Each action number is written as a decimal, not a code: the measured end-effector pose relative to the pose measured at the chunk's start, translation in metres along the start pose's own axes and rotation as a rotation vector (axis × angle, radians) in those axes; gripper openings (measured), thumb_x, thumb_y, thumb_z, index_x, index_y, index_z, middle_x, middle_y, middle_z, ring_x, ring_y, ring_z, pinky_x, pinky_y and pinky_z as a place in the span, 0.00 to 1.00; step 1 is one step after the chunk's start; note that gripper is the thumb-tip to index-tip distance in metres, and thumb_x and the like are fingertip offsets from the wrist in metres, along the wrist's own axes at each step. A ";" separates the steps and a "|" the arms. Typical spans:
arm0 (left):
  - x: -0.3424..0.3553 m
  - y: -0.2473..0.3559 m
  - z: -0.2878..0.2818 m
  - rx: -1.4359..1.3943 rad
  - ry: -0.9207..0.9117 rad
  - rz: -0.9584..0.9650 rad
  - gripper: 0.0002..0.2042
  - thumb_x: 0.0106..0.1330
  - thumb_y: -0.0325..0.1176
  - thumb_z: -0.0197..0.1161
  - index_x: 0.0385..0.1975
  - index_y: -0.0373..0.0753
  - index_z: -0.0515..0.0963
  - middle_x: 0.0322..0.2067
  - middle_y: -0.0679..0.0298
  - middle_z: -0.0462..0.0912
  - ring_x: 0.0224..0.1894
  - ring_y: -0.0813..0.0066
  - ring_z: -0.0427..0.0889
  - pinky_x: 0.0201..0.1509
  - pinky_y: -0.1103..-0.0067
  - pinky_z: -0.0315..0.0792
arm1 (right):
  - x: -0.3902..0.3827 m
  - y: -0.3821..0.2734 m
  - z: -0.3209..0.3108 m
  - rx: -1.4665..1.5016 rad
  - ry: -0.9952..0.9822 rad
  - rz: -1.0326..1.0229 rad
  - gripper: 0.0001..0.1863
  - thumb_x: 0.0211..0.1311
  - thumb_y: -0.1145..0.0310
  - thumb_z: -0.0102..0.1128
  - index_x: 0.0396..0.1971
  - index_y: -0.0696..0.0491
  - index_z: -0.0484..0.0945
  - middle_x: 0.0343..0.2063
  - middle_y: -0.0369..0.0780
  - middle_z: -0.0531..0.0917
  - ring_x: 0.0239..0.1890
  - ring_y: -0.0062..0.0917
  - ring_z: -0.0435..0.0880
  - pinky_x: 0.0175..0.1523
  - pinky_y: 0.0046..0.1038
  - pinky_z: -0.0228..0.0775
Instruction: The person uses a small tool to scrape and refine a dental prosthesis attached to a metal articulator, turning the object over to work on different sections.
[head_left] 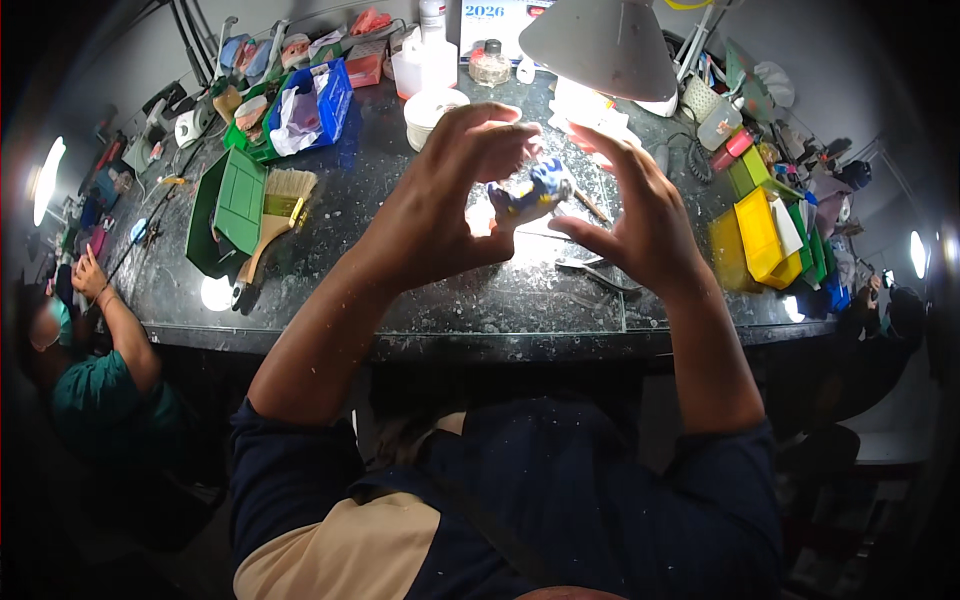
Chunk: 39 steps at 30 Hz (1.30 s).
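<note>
Just above the bench, my left hand [440, 195] has its thumb below and its fingers over a small, lumpy blue piece [535, 188] with yellow and pale patches. Glare hides some of the contact. On the other side of it, my right hand [645, 205] is curved with thumb and fingers apart, its palm facing the piece. A gap shows between the right thumb and the piece. Beneath the hands, a slim dark tool [591, 205] and a curved metal hand tool [600, 272] lie on the dark, dust-speckled bench [450, 310].
A lamp [600, 48] overhangs the far side, near a white bowl [430, 115] and a glass jar [490, 66]. Leftward are a brush [270, 225], a green bin [213, 215] and a blue bin [335, 100]. A yellow bin [765, 245] stands right. Another person [110, 370] sits far left.
</note>
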<state>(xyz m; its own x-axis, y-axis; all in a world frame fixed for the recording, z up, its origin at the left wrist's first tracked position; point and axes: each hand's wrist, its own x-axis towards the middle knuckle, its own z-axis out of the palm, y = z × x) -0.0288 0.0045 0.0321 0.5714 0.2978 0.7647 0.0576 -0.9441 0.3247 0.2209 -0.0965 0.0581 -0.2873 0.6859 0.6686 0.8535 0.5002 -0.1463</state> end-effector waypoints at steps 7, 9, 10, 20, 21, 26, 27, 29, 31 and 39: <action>-0.008 -0.012 0.006 -0.039 -0.068 -0.067 0.54 0.50 0.29 0.84 0.79 0.43 0.59 0.72 0.46 0.70 0.75 0.42 0.72 0.80 0.56 0.70 | 0.000 0.011 0.033 0.153 -0.106 0.061 0.44 0.60 0.59 0.81 0.76 0.47 0.71 0.61 0.49 0.86 0.57 0.46 0.90 0.60 0.43 0.83; -0.008 -0.015 0.011 -0.123 -0.008 -0.050 0.53 0.46 0.27 0.82 0.78 0.46 0.62 0.69 0.48 0.74 0.74 0.40 0.73 0.78 0.56 0.71 | -0.011 0.014 0.044 0.219 -0.064 0.108 0.43 0.61 0.59 0.83 0.73 0.54 0.72 0.61 0.48 0.86 0.56 0.40 0.91 0.61 0.38 0.84; -0.008 -0.015 0.011 -0.125 -0.020 -0.057 0.53 0.46 0.27 0.82 0.78 0.46 0.62 0.69 0.48 0.74 0.74 0.40 0.73 0.78 0.56 0.71 | -0.015 0.015 0.047 0.227 -0.063 0.119 0.43 0.61 0.59 0.83 0.73 0.54 0.72 0.61 0.48 0.86 0.56 0.40 0.91 0.61 0.38 0.84; -0.016 -0.030 0.025 -0.175 -0.011 -0.289 0.43 0.52 0.34 0.83 0.73 0.42 0.72 0.72 0.52 0.78 0.72 0.50 0.80 0.76 0.58 0.74 | -0.026 0.023 0.046 0.472 -0.039 0.320 0.44 0.62 0.64 0.83 0.75 0.55 0.69 0.65 0.49 0.83 0.67 0.34 0.85 0.64 0.38 0.85; -0.018 -0.031 0.027 -0.178 -0.015 -0.291 0.43 0.52 0.34 0.83 0.73 0.42 0.72 0.72 0.52 0.78 0.72 0.50 0.80 0.76 0.58 0.74 | -0.027 0.024 0.047 0.473 -0.039 0.325 0.44 0.62 0.64 0.83 0.75 0.55 0.69 0.65 0.49 0.83 0.67 0.34 0.85 0.64 0.38 0.85; -0.019 -0.034 0.029 -0.297 0.029 -0.263 0.45 0.52 0.32 0.85 0.74 0.41 0.70 0.72 0.51 0.77 0.73 0.49 0.79 0.76 0.58 0.74 | -0.027 0.026 0.051 0.376 0.007 0.193 0.46 0.60 0.66 0.84 0.76 0.55 0.68 0.64 0.49 0.84 0.66 0.34 0.86 0.58 0.34 0.88; -0.019 -0.033 0.028 -0.294 0.032 -0.264 0.45 0.52 0.32 0.85 0.74 0.41 0.70 0.72 0.51 0.77 0.73 0.49 0.79 0.76 0.58 0.74 | -0.026 0.024 0.051 0.378 0.006 0.190 0.46 0.60 0.66 0.84 0.76 0.55 0.68 0.64 0.49 0.84 0.66 0.34 0.86 0.58 0.34 0.88; -0.017 -0.032 0.026 -0.292 -0.018 -0.266 0.47 0.53 0.33 0.85 0.75 0.40 0.68 0.72 0.50 0.77 0.73 0.49 0.79 0.76 0.58 0.73 | -0.025 0.021 0.048 0.420 -0.060 0.271 0.47 0.60 0.67 0.84 0.77 0.55 0.68 0.64 0.49 0.84 0.64 0.32 0.86 0.50 0.29 0.90; -0.017 -0.027 0.027 -0.316 -0.019 -0.323 0.45 0.54 0.33 0.84 0.74 0.39 0.68 0.71 0.50 0.77 0.74 0.49 0.78 0.77 0.58 0.73 | -0.027 0.024 0.051 0.414 -0.036 0.247 0.47 0.60 0.68 0.84 0.77 0.54 0.68 0.64 0.48 0.84 0.64 0.32 0.87 0.46 0.27 0.90; -0.012 -0.020 0.032 -0.152 0.118 -0.280 0.32 0.61 0.37 0.78 0.65 0.39 0.74 0.62 0.48 0.79 0.68 0.51 0.79 0.75 0.58 0.72 | -0.023 0.021 0.043 0.301 0.053 0.307 0.42 0.64 0.59 0.81 0.74 0.52 0.71 0.48 0.49 0.91 0.45 0.31 0.95 0.49 0.32 0.88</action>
<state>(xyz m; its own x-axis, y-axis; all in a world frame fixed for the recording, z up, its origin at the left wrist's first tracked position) -0.0101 0.0151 -0.0013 0.4517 0.5651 0.6904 0.0707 -0.7940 0.6037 0.2264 -0.0790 0.0089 -0.0110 0.8028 0.5962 0.7291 0.4145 -0.5447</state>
